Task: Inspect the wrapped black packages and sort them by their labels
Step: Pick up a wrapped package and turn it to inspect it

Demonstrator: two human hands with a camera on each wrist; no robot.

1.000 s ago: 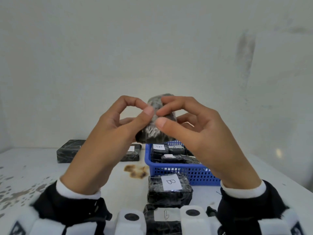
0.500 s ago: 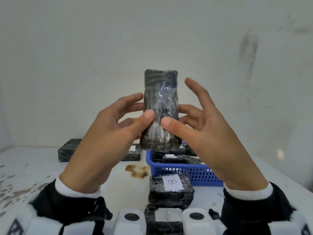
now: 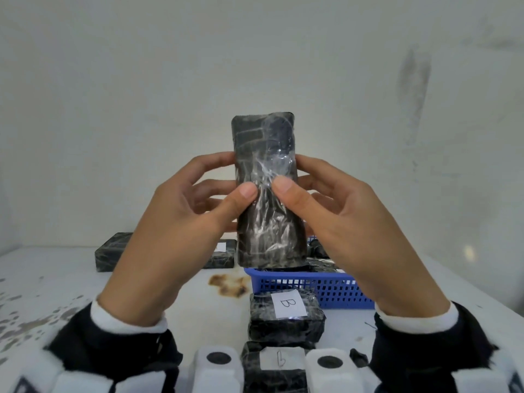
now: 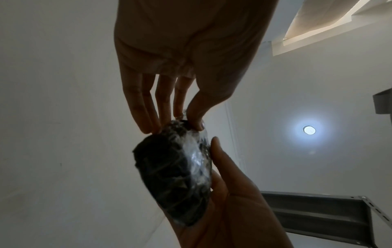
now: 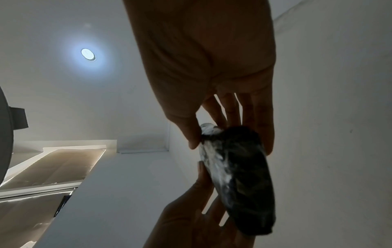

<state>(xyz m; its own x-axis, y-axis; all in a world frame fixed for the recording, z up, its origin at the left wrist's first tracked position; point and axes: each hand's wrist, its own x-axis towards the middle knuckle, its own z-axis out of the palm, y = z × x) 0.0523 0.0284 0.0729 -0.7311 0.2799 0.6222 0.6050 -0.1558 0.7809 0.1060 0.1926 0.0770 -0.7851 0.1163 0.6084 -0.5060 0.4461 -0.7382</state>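
Observation:
A black package (image 3: 266, 194) wrapped in clear film stands upright in the air in front of me, above the table. My left hand (image 3: 235, 180) pinches its left side, thumb on the near face and fingers behind. On the right side my right hand (image 3: 295, 174) grips it the same way. The face turned to me shows no label. In the left wrist view the left hand (image 4: 176, 127) holds the package (image 4: 171, 176) by one end. The right wrist view shows the right hand (image 5: 229, 144) on the package (image 5: 239, 176).
A blue basket (image 3: 312, 287) with several wrapped packages sits right of centre. In front of it lies a package labelled B (image 3: 286, 316), and another labelled package (image 3: 279, 364) lies nearer me. Two packages (image 3: 113, 251) (image 3: 224, 253) lie at the back left. A brown stain (image 3: 226, 285) marks the white table.
The package has been turned from end-on to upright and raised. My right fingers, spread half a second ago, have closed on its side again.

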